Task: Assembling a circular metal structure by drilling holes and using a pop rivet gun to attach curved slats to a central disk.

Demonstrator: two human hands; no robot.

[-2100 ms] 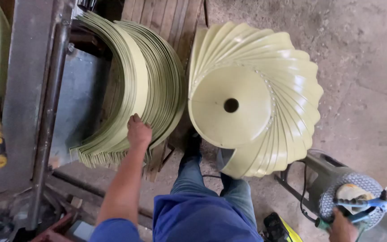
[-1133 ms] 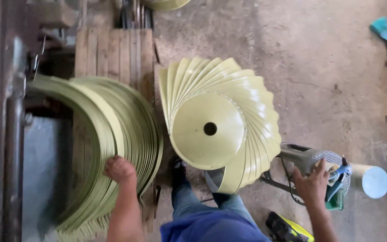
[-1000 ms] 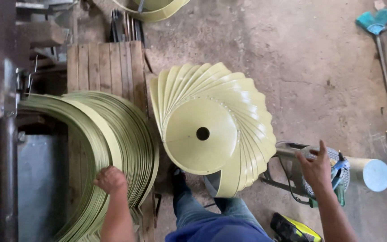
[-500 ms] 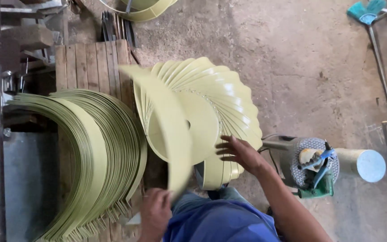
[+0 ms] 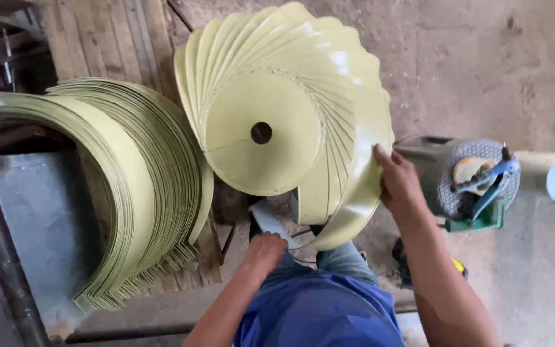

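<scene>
Lighting: soft, even daylight is falling from the upper right, brightening the concrete floor (image 5: 470, 58). Glare is showing on the pale green vane assembly (image 5: 303, 83). Left edge is lying in deep shadow. Focus is holding sharp; slight wide-angle stretching at the borders.
</scene>
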